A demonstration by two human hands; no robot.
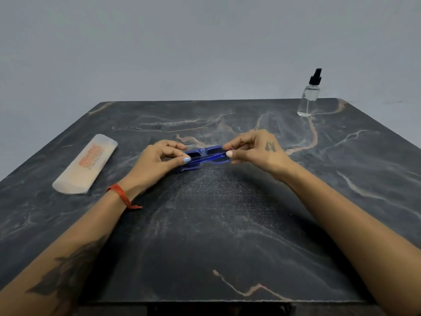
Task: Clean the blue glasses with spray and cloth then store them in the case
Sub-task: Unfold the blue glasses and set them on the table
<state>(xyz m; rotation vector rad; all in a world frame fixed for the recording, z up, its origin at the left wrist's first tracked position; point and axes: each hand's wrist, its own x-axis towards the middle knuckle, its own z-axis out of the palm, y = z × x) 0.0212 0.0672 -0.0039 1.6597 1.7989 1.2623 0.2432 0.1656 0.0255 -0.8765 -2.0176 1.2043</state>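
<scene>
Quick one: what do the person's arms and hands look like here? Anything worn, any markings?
Both forearms bare, no sleeves. Left wrist carries an orange-red band with a loose tail. Left forearm has a large dark tattoo; back of the right hand has a small dark tattoo. Thumbnails of both hands, left hand included, are painted a pale colour.

Glasses (206, 156) translucent blue; table (227, 224) dark grey marble, tan veins; case (85, 164) frosted white (orange lettering); wristband (121, 196) orange-red.

My left hand (159, 156) and right hand (255, 149) cover both ends of the blue glasses (206, 156). Left of the glasses, the red print on the case (85, 165) is too small to read. My forearms run off the bottom edge.
</scene>
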